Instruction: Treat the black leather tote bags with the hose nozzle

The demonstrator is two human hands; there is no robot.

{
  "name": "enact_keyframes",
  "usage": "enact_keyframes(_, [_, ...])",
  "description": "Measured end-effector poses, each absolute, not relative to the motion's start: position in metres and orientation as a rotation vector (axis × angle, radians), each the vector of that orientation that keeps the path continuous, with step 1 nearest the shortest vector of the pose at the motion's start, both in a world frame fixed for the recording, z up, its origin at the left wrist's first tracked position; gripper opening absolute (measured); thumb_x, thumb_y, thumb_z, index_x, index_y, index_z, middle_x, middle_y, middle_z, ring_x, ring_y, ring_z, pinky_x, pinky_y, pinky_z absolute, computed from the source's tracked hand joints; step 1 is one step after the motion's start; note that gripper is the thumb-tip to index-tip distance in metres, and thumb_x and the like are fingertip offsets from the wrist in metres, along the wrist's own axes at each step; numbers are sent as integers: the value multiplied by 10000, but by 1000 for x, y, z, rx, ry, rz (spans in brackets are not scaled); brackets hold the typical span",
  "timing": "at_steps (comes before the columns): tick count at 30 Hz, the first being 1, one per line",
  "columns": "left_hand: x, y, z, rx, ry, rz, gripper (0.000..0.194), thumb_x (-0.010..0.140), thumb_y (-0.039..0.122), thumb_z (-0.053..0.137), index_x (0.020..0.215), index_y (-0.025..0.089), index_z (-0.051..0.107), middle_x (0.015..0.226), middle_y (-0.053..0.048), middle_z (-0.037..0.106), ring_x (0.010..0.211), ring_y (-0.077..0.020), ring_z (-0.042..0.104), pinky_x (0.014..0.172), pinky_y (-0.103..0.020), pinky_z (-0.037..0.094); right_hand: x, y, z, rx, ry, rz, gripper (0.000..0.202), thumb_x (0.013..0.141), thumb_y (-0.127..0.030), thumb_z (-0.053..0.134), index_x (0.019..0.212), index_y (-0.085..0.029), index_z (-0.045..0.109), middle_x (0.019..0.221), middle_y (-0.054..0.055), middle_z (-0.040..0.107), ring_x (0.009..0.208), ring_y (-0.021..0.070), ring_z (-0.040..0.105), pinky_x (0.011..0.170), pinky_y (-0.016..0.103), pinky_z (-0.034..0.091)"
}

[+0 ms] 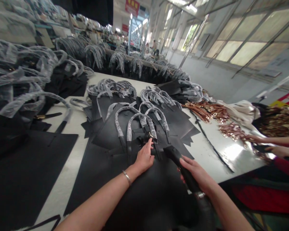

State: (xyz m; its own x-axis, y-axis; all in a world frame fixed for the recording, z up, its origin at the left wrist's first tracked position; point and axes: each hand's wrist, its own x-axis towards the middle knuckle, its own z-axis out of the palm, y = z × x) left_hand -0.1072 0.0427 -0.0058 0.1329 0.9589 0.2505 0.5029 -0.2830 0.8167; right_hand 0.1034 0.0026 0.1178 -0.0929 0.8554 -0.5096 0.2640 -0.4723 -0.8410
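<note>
A black leather bag panel (132,160) lies before me on a stack, its looped handles (141,118) wrapped in clear plastic. My left hand (144,157), a silver bangle on its wrist, has its fingertips at a short black strap with a gold buckle (149,135), near the handle ends. They look pinched there, though the grip is partly hidden. My right hand (194,170) is wrapped around a thick black hand tool (186,171) with a metal collar at its lower end; its exact kind is unclear. The tool's blunt head points at the panel, right of my left hand.
More black panels with plastic-wrapped handles (33,73) are heaped at left. On the white table (207,141) at right lie brown straps with gold hardware (216,112) and a thin black cord (213,147). A co-worker's hands (265,144) handle pieces at the right edge.
</note>
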Motion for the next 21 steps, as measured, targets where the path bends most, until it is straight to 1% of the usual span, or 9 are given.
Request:
enact_keyframes(3, [-107, 43, -4, 1848, 1427, 1030, 838, 711, 61, 560, 1432, 227, 167, 1289, -79, 510, 992, -157, 593, 948, -342, 476, 113, -19, 119, -1702, -1196, 1786, 403, 894, -383, 546, 1244, -196, 477, 691, -1, 623, 439, 111, 586, 393, 190, 465])
enact_keyframes(5, [-106, 43, -4, 1859, 1420, 1034, 823, 712, 56, 549, 1425, 235, 177, 1279, -65, 514, 1002, -151, 585, 950, -336, 475, 109, -25, 117, -1718, -1188, 1860, 445, 883, -397, 561, 1270, -196, 473, 691, 3, 632, 432, 112, 589, 389, 189, 459])
enact_keyframes(8, [-108, 44, -4, 1903, 1390, 1051, 819, 711, 56, 549, 1420, 237, 180, 1268, -53, 517, 1023, -151, 561, 951, -335, 475, 94, -18, 114, -1697, -1211, 1834, 462, 871, -393, 574, 1279, -195, 486, 675, -1, 629, 425, 113, 586, 386, 193, 454])
enact_keyframes(10, [-109, 43, -3, 1936, 1394, 1049, 769, 721, 55, 552, 1399, 226, 232, 1252, -56, 522, 1041, -160, 546, 959, -340, 470, 87, -8, 112, -1669, -1221, 1748, 455, 868, -386, 581, 1274, -200, 496, 668, -7, 620, 432, 116, 586, 391, 197, 456])
enact_keyframes(13, [-110, 36, 2, 2043, 1422, 1003, 559, 767, 68, 552, 1285, 229, 418, 1235, -55, 520, 1106, -182, 511, 983, -346, 447, 93, -1, 112, -1665, -1180, 1583, 470, 857, -381, 601, 1279, -208, 486, 667, -15, 610, 441, 118, 579, 391, 202, 460])
enact_keyframes(16, [-108, 28, 6, 2171, 1471, 898, 297, 835, 136, 562, 1109, 250, 567, 1183, -36, 523, 1089, -186, 505, 911, -321, 474, 111, -10, 112, -1662, -1108, 1531, 499, 848, -380, 616, 1291, -206, 467, 664, -18, 609, 443, 120, 573, 396, 206, 471])
enact_keyframes(18, [-107, 26, 8, 2260, 1512, 810, 170, 860, 196, 577, 1017, 255, 612, 1135, -29, 531, 1030, -182, 519, 814, -292, 495, 123, -23, 111, -1653, -1052, 1560, 522, 843, -389, 626, 1303, -211, 453, 660, -20, 610, 447, 121, 573, 403, 209, 477])
enact_keyframes(21, [-107, 32, 15, 2510, 1436, 646, 73, 874, 248, 584, 931, 239, 630, 1051, -36, 557, 952, -185, 528, 682, -255, 479, 131, -44, 107, -1656, -983, 1573, 561, 835, -407, 642, 1320, -213, 438, 678, -12, 627, 467, 121, 580, 424, 211, 482])
